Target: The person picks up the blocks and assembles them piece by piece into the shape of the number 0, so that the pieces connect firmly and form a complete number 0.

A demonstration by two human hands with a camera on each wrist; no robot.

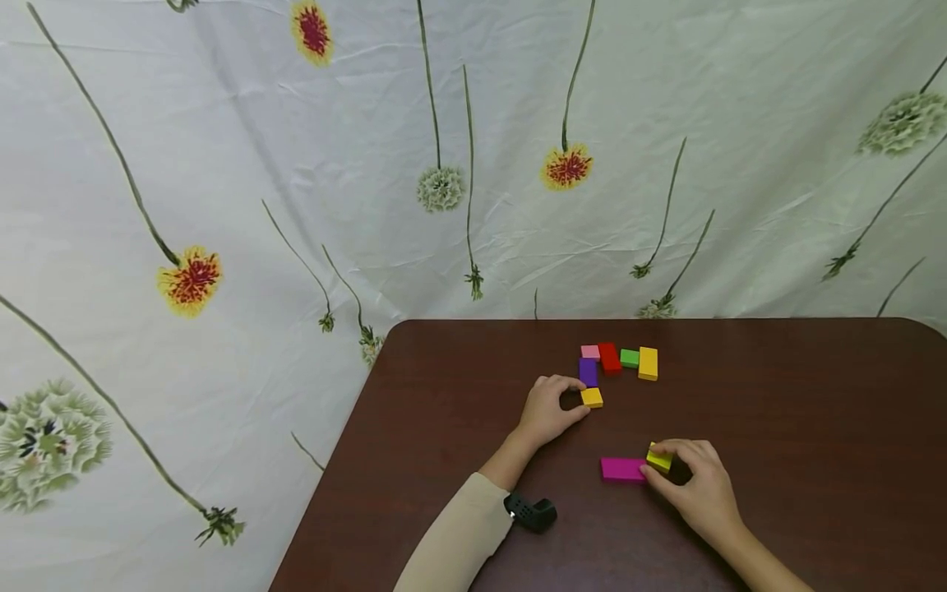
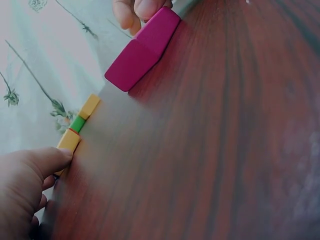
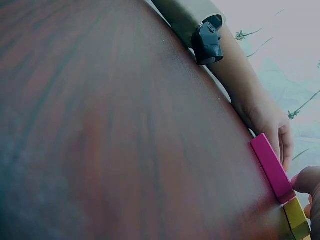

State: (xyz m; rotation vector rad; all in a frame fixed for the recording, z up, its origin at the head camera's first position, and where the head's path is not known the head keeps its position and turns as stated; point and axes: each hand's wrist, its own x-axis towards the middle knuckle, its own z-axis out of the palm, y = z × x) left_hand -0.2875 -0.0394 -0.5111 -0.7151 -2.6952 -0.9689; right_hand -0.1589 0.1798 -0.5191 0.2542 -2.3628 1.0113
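In the head view my left hand (image 1: 549, 409) pinches a small orange-yellow block (image 1: 592, 398) between thumb and forefinger. That block sits at the near end of a purple block (image 1: 588, 372). Further right and closer to me, my right hand (image 1: 701, 485) has its thumb and forefinger around a small bright yellow block (image 1: 660, 457). A long magenta block (image 1: 622, 469) lies against that block's left side, with the right thumb at its end. From the right wrist, the magenta block (image 3: 271, 167) and yellow block (image 3: 296, 217) show end to end.
Beyond the purple block stand a pink block (image 1: 589, 352), a red block (image 1: 610, 358), a green block (image 1: 630, 358) and a larger yellow block (image 1: 648, 363). A flowered cloth (image 1: 355, 164) hangs behind the brown table (image 1: 799, 427). A black device (image 1: 531, 513) is on the left wrist.
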